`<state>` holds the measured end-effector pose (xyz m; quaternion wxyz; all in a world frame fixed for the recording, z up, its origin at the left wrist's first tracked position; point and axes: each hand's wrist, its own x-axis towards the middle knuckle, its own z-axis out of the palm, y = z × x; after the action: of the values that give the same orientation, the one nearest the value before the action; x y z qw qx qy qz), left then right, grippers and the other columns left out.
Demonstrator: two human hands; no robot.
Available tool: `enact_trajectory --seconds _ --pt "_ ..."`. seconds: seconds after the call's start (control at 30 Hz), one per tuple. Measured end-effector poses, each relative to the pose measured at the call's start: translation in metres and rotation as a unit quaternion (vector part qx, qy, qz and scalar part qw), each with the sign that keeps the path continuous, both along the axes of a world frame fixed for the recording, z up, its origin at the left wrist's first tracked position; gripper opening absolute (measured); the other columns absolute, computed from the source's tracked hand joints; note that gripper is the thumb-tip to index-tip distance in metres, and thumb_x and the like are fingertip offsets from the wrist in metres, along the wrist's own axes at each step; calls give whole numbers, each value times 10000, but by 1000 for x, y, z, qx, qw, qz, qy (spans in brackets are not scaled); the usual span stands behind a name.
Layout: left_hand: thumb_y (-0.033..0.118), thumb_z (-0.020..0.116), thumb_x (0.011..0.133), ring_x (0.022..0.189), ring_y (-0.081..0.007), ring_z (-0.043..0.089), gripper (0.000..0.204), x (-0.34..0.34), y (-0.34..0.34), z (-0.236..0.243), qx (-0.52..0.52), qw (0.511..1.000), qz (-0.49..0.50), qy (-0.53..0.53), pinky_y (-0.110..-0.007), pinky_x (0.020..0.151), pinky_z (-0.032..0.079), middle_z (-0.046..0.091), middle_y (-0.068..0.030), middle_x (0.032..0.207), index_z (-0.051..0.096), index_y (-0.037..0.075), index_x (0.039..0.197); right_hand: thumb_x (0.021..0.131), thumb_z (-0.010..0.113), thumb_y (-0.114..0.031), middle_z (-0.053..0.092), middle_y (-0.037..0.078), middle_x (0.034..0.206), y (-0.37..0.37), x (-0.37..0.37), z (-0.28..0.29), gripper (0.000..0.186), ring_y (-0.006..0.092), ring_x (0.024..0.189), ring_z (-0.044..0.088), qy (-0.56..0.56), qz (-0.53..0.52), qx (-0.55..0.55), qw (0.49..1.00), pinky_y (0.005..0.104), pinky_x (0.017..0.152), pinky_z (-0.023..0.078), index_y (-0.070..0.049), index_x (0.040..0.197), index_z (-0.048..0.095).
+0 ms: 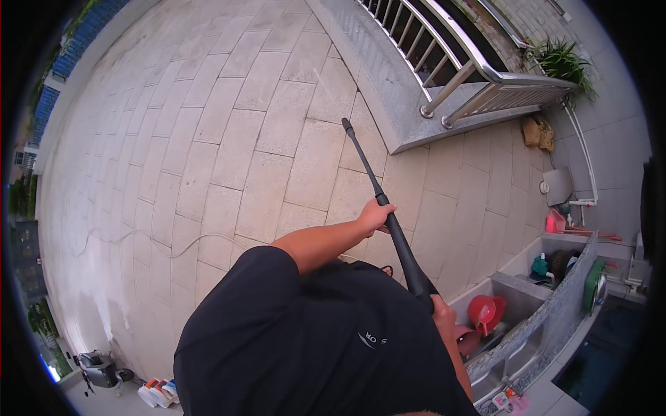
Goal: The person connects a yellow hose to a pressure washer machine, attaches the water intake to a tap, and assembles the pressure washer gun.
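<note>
A long black pressure washer lance (406, 255) slants across in front of me, its nozzle pointing away over the paving. My left hand (375, 216) is wrapped round the lance near the middle. Lower and to the right, my right hand (442, 313) grips the rear handle, partly hidden by the lance body. A faint streak of spray seems to leave the nozzle tip (346, 123), toward the pale paving slabs (274, 128) beside the grey stone kerb.
A thin hose (156, 243) curves over the paving at left. Ahead right, a metal railing (451, 90) tops a stone ledge (388, 104). At right stands a stone sink (513, 291) with red scoops (485, 312). A scooter (98, 369) is at the lower left.
</note>
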<state>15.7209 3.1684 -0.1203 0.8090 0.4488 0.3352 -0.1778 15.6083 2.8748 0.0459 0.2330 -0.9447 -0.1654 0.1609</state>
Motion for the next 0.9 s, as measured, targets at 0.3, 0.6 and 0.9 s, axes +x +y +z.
enact_trajectory --seconds 0.3,0.6,0.9 --pt "274 686 929 733 -256 682 369 8 4 6 19 999 32 -8 -489 595 636 604 -104 917 484 19 1104 759 770 -250 679 200 862 0 13 -4 289 425 803 658 -29 25 -9 999 511 662 513 -67 942 643" --pt "296 655 957 731 -251 661 363 22 27 31 -17 995 72 -70 -486 573 621 583 -100 907 454 38 1112 713 772 -215 682 192 790 35 48 27 299 430 757 663 -66 73 -35 995 496 660 529 -67 940 644" --pt "306 655 961 760 -296 693 394 76 40 7 -48 993 55 -88 -516 611 633 581 -112 929 437 55 1172 726 766 -184 672 244 799 44 99 18 321 455 771 659 16 45 -38 998 510 707 522 -48 985 633"
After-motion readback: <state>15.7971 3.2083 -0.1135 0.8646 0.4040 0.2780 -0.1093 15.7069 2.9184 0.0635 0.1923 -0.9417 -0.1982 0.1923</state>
